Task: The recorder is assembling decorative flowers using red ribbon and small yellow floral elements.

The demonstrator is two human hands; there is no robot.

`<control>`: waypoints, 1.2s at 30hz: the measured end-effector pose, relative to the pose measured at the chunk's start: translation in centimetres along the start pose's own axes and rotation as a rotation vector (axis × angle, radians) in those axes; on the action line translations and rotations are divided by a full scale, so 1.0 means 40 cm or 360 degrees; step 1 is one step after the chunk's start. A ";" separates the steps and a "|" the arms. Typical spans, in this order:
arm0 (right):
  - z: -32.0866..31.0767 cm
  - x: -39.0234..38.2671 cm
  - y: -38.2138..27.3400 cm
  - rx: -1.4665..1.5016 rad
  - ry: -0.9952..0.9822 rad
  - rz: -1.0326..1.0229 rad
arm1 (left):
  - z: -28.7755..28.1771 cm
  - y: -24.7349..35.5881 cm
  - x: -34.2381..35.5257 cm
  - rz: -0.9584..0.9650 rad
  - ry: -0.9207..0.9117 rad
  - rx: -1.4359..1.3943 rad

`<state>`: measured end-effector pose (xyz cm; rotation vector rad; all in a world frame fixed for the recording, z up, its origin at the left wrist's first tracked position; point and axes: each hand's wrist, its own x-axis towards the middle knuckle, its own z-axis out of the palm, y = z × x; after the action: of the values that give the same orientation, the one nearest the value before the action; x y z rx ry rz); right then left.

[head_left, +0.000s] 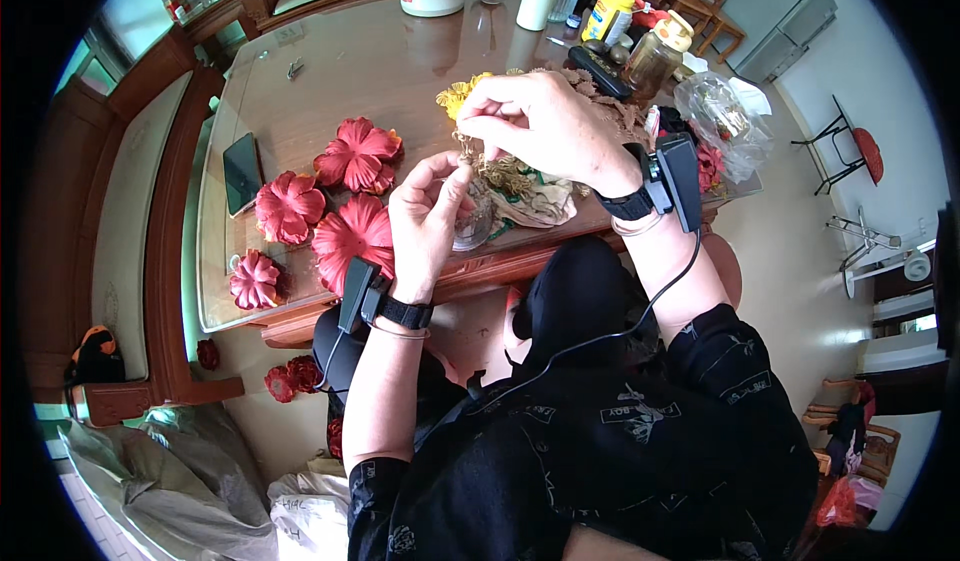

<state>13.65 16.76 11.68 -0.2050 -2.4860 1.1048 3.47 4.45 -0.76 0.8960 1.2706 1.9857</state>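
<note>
Over the table's near edge my left hand (425, 216) is raised, its thumb and fingertips pinched together. My right hand (548, 126) comes down from the right, its fingers closed in a pinch just above the left one. Between the two sets of fingertips is a small tan, stringy piece (464, 145); its exact kind is too small to make out. Just behind my hands lies a yellow frilly bunch (457, 96). A heap of olive-tan stringy pieces (510, 178) rests on a pale cloth (545, 205) below my right hand, beside a clear container (474, 229) partly hidden by my left hand.
Several red fabric flowers (358, 155) and a dark phone (242, 174) lie on the left of the wooden table (290, 111). Jars, a yellow tub (608, 17), a black case (600, 73) and a clear plastic bag (722, 121) crowd the right. A wooden bench (150, 221) stands left.
</note>
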 end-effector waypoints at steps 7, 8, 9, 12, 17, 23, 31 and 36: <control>0.007 0.005 0.046 0.0405 0.0019 0.0060 | -0.001 0.000 0.003 0.0033 -0.0024 -0.0013; 0.007 0.004 0.048 0.0423 0.0022 0.0074 | -0.001 0.000 0.004 0.0027 -0.0025 -0.0014; 0.009 0.003 0.049 0.0445 0.0022 0.0088 | -0.002 0.000 0.003 0.0026 -0.0018 -0.0003; 0.015 0.004 0.054 0.0449 0.0030 0.0087 | -0.004 0.002 0.003 0.0014 -0.0012 0.0020; 0.014 -0.004 0.046 0.0411 0.0037 0.0092 | -0.002 0.000 0.003 0.0022 -0.0025 0.0007; 0.019 -0.006 0.045 0.0276 0.0045 0.0032 | -0.005 -0.001 0.002 0.0002 -0.0031 0.0018; 0.041 -0.033 0.045 -0.0078 0.0168 -0.0141 | 0.000 -0.001 0.002 0.0039 -0.0021 -0.0022; 0.045 -0.041 0.066 -0.0021 0.0142 -0.0119 | -0.008 -0.010 0.004 0.0044 -0.0049 0.0020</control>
<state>14.28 16.85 8.16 -0.1599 -2.4027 1.0263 3.18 4.57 -1.20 0.9513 1.2612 1.9799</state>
